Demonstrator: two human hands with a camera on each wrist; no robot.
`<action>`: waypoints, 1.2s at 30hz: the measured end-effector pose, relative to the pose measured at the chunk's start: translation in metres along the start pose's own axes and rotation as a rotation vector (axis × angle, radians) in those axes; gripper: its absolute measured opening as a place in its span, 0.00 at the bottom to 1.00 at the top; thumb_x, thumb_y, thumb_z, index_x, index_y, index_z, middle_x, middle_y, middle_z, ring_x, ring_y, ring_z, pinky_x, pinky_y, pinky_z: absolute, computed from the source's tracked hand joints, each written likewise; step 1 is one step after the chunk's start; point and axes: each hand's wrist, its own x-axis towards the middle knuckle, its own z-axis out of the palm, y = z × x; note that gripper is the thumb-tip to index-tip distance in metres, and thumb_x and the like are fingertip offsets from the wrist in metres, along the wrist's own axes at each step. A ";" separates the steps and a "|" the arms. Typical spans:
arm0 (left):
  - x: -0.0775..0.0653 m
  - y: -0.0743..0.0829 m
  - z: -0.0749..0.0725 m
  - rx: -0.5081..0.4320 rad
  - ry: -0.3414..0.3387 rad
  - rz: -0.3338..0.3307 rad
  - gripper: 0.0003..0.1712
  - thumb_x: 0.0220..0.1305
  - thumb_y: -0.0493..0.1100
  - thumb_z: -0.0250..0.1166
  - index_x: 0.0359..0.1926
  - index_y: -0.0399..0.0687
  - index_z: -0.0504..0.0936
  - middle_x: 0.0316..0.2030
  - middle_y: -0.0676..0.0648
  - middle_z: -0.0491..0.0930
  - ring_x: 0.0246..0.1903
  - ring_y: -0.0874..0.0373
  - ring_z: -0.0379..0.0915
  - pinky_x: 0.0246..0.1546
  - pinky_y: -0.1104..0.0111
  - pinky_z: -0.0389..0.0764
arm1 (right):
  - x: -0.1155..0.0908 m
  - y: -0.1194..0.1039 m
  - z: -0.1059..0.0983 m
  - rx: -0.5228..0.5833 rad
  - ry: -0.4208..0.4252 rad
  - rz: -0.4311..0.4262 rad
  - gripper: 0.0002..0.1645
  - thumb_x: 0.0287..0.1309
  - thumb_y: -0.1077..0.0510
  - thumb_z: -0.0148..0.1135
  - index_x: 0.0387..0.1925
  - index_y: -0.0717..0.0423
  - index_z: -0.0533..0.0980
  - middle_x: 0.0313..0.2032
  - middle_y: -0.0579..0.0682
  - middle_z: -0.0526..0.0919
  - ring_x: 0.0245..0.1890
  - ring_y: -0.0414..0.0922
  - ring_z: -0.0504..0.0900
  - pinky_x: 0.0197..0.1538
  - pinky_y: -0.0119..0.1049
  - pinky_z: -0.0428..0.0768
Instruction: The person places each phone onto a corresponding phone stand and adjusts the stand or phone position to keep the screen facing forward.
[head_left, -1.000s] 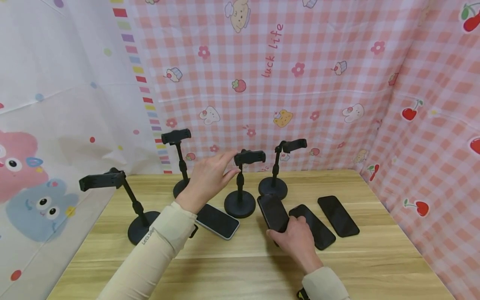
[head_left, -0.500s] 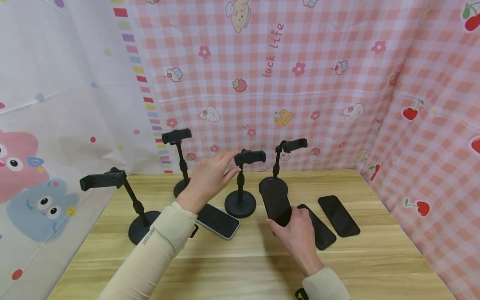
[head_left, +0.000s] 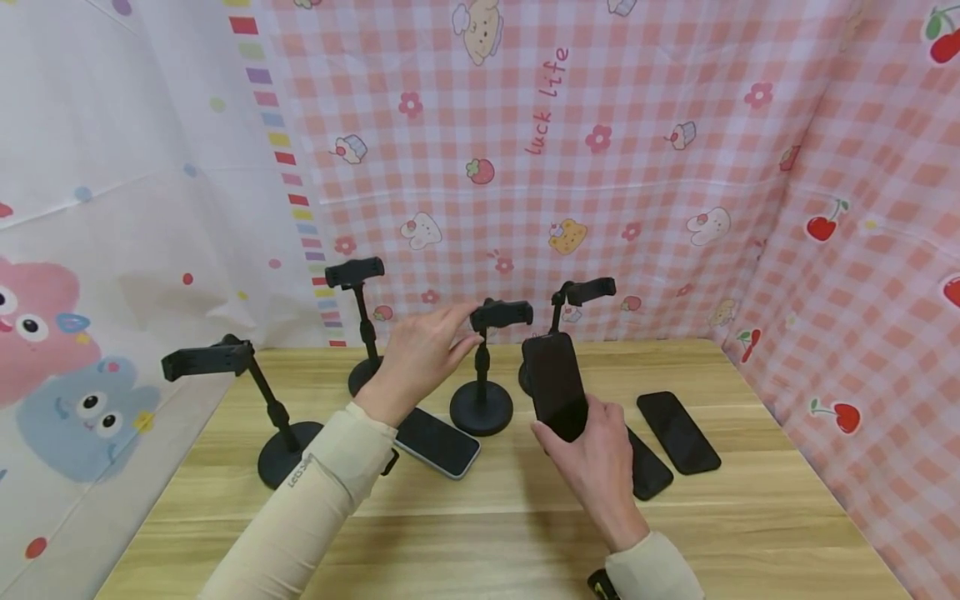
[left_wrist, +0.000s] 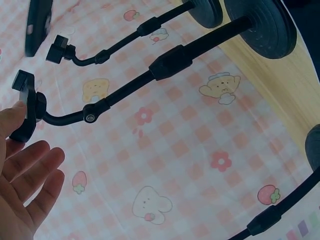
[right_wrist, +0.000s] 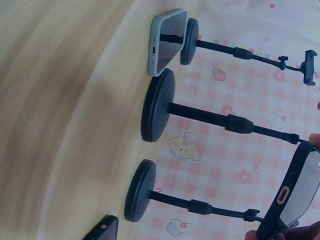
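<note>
The right hand (head_left: 596, 471) grasped the near end of a black smartphone (head_left: 555, 383) held above the wooden table (head_left: 465, 537), its long axis running up and away with the far end leaning slightly left, while the left hand (head_left: 420, 358) pinched a phone stand's clamp (head_left: 502, 315), another phone stand (head_left: 557, 315) rising behind the smartphone.

Pink-checked backdrop (head_left: 570, 187) (probably cloth)
</note>
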 end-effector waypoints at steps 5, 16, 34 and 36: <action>0.000 -0.001 0.000 0.005 0.004 0.005 0.24 0.59 0.48 0.67 0.54 0.42 0.79 0.41 0.43 0.87 0.24 0.55 0.80 0.24 0.60 0.83 | 0.001 -0.007 -0.003 0.050 0.058 -0.010 0.51 0.39 0.32 0.70 0.57 0.65 0.71 0.44 0.62 0.72 0.38 0.55 0.72 0.40 0.52 0.74; 0.001 -0.001 0.001 -0.003 0.021 0.011 0.23 0.57 0.45 0.69 0.52 0.40 0.79 0.40 0.42 0.87 0.23 0.54 0.80 0.25 0.60 0.84 | 0.005 -0.027 -0.007 0.128 0.138 -0.102 0.51 0.40 0.35 0.72 0.57 0.66 0.70 0.46 0.62 0.72 0.41 0.54 0.71 0.42 0.53 0.75; 0.005 0.003 0.008 0.038 0.048 0.034 0.21 0.56 0.44 0.70 0.50 0.38 0.80 0.35 0.42 0.88 0.23 0.54 0.80 0.25 0.62 0.84 | 0.022 -0.059 0.006 0.201 0.189 -0.214 0.47 0.42 0.38 0.72 0.57 0.64 0.71 0.46 0.62 0.73 0.42 0.52 0.70 0.41 0.50 0.76; 0.004 0.004 0.009 0.034 0.047 0.032 0.21 0.56 0.43 0.70 0.50 0.39 0.80 0.35 0.42 0.88 0.23 0.54 0.80 0.25 0.62 0.84 | 0.024 -0.063 0.007 0.207 0.196 -0.217 0.47 0.41 0.37 0.71 0.57 0.65 0.71 0.45 0.61 0.73 0.42 0.52 0.70 0.41 0.50 0.76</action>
